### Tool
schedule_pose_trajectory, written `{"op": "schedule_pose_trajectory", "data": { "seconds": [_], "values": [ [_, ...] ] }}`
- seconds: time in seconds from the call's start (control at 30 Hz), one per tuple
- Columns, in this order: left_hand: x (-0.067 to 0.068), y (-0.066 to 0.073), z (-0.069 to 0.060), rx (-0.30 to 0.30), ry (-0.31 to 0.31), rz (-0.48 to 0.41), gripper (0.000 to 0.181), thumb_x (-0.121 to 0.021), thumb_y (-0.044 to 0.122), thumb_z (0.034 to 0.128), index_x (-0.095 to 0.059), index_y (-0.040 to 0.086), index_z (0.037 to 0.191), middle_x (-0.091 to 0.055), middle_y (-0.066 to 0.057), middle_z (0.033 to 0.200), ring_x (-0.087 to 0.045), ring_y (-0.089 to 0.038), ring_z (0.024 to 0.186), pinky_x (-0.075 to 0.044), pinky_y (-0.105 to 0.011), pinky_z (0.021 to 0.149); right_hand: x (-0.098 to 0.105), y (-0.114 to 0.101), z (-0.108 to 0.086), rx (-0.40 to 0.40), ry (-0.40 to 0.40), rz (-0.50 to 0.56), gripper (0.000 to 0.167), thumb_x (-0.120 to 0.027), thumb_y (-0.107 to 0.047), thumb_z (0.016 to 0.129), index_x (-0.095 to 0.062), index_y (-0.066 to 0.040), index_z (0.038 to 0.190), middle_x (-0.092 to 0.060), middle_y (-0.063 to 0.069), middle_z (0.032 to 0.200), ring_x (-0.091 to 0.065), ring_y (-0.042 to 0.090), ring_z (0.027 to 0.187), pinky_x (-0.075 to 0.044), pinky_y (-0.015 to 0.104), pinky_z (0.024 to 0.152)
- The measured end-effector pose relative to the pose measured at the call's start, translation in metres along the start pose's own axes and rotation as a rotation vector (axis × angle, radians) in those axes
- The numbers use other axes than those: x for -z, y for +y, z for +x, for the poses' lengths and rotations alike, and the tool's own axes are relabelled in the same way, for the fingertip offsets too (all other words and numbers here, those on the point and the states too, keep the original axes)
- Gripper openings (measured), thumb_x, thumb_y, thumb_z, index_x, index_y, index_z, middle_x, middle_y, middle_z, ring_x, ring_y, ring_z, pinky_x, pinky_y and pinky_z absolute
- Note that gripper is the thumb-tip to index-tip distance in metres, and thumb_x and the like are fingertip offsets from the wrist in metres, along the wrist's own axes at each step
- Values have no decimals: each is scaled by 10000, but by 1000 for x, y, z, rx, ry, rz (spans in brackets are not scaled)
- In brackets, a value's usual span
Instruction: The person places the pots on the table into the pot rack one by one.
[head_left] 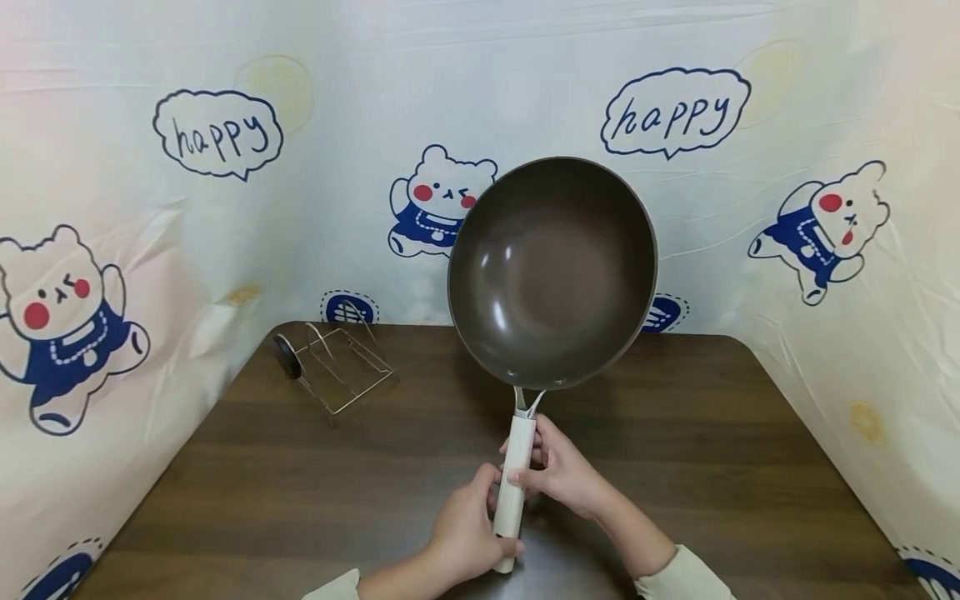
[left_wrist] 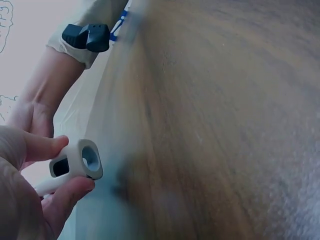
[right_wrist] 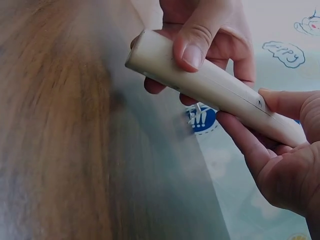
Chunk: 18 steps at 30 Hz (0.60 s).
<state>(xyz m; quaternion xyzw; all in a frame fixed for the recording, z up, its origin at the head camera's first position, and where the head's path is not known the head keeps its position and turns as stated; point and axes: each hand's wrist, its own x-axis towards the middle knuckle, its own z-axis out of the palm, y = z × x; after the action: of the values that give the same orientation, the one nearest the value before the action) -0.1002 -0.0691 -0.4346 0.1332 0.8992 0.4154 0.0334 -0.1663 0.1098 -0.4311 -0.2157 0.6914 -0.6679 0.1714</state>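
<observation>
A deep brown frying pan (head_left: 553, 275) is held up above the table, its inside facing the head camera and its cream handle (head_left: 516, 475) pointing down. Near the handle's lower end, my left hand (head_left: 467, 525) grips it with the thumb across the front. Higher up, close to the metal fork, my right hand (head_left: 566, 471) holds the same handle between thumb and fingers. In the left wrist view, the handle's end (left_wrist: 90, 159) shows a hollow opening beside the left fingers. Both hands appear on the handle (right_wrist: 200, 82) in the right wrist view; the pan bowl is out of that frame.
A wire rack (head_left: 352, 410) with a black round knob (head_left: 287, 357) lies at the back left of the brown wooden table (head_left: 300, 500). Printed cloth (head_left: 360, 67) hangs behind and along both sides. A black device (left_wrist: 86, 37) is strapped at the right sleeve.
</observation>
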Motion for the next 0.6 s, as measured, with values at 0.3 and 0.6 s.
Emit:
{"op": "schedule_pose_trajectory", "data": {
  "seconds": [0.3, 0.6],
  "values": [
    [8, -5, 0, 25, -8, -104, 670, -904, 85, 616, -490, 109, 1143, -548, 24, 859, -503, -62, 584, -440, -246, 506, 2, -3, 9, 8, -112, 71, 526, -614, 28, 924, -307, 52, 1351, -544, 206, 1218, -597, 287, 1029, -579, 464, 692],
    [5, -8, -4, 65, 0, -215, 670, -883, 42, 649, -460, 65, 1168, -509, -48, 918, -550, -79, 581, -476, -261, 459, -2, -7, 18, -2, -128, -1, 552, -643, 50, 895, -333, 37, 1351, -550, 236, 1199, -584, 275, 1029, -570, 484, 698]
  ]
}}
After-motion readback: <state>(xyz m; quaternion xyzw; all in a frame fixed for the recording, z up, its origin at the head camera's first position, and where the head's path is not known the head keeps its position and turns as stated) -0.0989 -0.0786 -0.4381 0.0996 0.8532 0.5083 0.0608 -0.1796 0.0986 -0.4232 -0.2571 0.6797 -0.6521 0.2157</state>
